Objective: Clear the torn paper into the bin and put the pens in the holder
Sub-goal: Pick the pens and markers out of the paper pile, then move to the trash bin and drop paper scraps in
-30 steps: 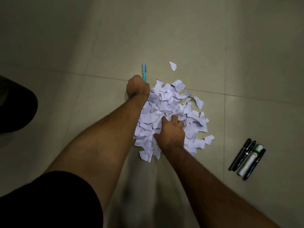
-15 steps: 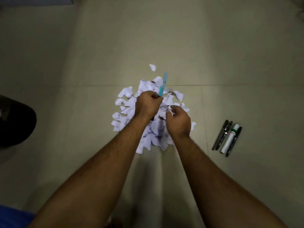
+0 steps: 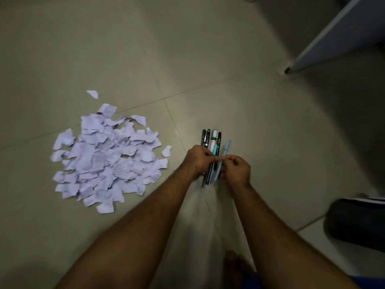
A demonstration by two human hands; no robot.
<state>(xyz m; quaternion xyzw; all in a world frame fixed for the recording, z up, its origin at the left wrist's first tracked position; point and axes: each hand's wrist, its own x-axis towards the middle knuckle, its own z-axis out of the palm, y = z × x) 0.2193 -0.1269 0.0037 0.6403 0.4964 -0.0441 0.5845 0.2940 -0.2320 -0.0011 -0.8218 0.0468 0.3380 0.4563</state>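
I see left hand clamping bunched dark pens and white marker; right hand fingers pinching light-blue pen, likely adding it for one trip. Torn white paper heap untouched on floor.

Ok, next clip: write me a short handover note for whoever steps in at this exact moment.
Left hand: closed on the bunch of dark pens and white marker.
Right hand: pinching the light blue pen beside that bunch.
Torn paper: heaped on the floor tiles, left of the hands, untouched.
No bin or holder clearly visible.
Done: pens gathered.
Left: pens into holder, all paper into bin.
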